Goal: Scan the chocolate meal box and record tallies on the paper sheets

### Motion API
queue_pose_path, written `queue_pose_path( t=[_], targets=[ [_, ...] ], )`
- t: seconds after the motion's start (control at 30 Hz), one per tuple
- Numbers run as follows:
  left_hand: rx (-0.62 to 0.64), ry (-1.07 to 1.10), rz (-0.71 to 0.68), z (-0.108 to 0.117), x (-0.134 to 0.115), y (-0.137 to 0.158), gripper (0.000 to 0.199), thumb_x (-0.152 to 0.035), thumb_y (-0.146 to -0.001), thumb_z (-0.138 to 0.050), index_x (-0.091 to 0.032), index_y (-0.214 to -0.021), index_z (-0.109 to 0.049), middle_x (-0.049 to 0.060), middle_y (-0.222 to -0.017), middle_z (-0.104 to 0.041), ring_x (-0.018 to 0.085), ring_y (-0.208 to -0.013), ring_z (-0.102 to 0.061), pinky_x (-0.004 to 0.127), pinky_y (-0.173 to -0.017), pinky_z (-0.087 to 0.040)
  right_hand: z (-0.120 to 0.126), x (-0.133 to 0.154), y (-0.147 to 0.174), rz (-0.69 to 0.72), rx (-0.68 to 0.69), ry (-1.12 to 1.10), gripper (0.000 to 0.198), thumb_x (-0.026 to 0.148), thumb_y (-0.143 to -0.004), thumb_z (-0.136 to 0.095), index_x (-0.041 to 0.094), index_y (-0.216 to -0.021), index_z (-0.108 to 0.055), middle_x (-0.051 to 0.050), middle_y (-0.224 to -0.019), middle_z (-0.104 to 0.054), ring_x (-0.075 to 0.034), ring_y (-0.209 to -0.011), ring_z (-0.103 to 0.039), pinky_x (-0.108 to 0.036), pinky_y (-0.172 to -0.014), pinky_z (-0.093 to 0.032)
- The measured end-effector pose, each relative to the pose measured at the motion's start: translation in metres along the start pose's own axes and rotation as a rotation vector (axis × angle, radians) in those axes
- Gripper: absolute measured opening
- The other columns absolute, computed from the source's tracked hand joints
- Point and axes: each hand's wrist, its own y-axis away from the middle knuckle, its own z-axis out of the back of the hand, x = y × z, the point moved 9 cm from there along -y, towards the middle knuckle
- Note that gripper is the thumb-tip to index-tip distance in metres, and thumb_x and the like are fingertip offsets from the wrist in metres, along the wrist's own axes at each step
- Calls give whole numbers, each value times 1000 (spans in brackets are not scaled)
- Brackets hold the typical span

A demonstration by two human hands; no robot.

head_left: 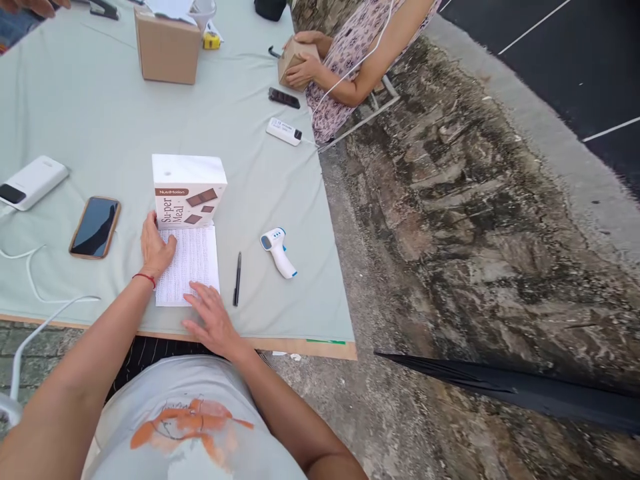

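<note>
A white upright box printed "NutriMotion Super Meal" stands on the table, with a sheet of small print lying flat in front of it. My left hand, with a red string on the wrist, rests at the box's lower left corner. Its thumb lies over the sheet, spread from the fingers, which reach along the box's left side. On the sheet's lower right part my right hand lies with its fingers spread. A black pen and a white infrared thermometer lie to the right.
The cloth-covered table also carries a phone, a white power bank, another power bank, a dark phone and a cardboard box. At the far right, a person's hands hold a smaller carton. A cable trails left.
</note>
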Motion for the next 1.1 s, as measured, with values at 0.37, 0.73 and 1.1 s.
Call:
queue_pose_path(
  t=[0.37, 0.73, 1.1],
  targets=[
    [11, 25, 30, -4, 2, 1, 78, -20, -81, -63, -18, -153, -34, 18, -151, -46, 37, -144, -43, 59, -125, -34, 55, -135, 12, -484, -320, 97, 50, 42, -99, -53, 12, -138, -59, -21, -130, -55, -34, -122, -51, -55, -106, -49],
    [28, 1, -13, -8, 6, -2, 76, -29, -87, -63, -22, -156, -32, 15, -149, -52, 38, -141, -48, 62, -121, -36, 54, -128, 17, -412, -407, 19, 37, 30, -95, -52, 16, -125, -70, -16, -125, -59, -28, -115, -56, -46, -103, -51],
    [53, 48, 45, -4, 7, -3, 94, -36, -81, -69, -21, -161, -23, 18, -160, -40, 40, -150, -39, 60, -126, -31, 62, -154, 31, -566, -450, -328, 38, 29, -87, -51, 19, -109, -80, -8, -95, -63, -17, -75, -60, -31, -76, -55]
  ],
)
